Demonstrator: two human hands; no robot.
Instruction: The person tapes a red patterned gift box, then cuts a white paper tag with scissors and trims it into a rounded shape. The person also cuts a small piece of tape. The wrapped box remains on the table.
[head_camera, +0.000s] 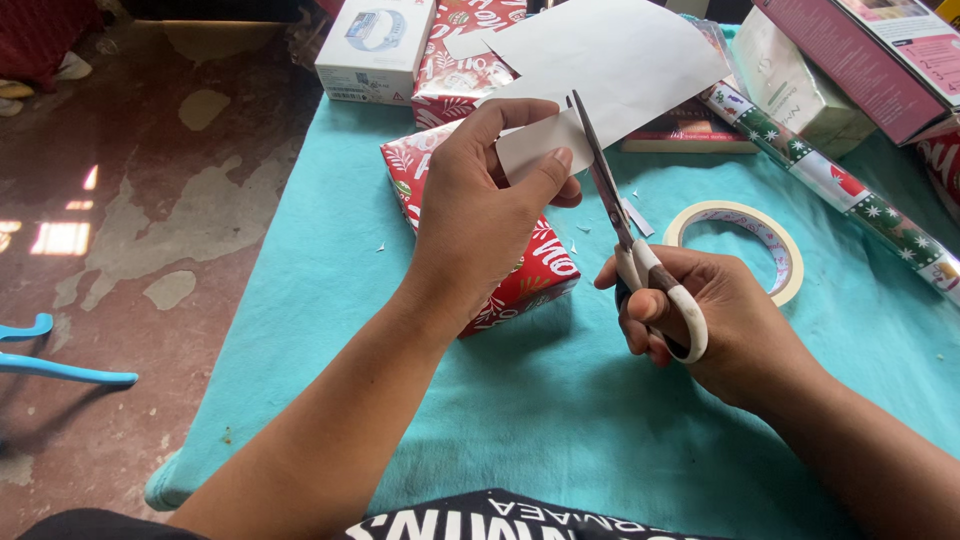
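Note:
My left hand (480, 215) pinches the near edge of a white sheet of paper (610, 60) and holds it up over the table. My right hand (700, 320) grips scissors (630, 235) with grey and white handles. Their blades point away from me and are closed into the paper's edge beside my left thumb. Under my left hand lies a box wrapped in red patterned paper (530, 270) on the turquoise cloth (330, 280).
A tape ring (745, 240) lies right of the scissors. A roll of festive wrapping paper (850, 190) runs along the right. Behind are a white box (375, 50), a second red wrapped box (460, 60), a book (690, 135), a pink box (870, 55). Bare floor lies left.

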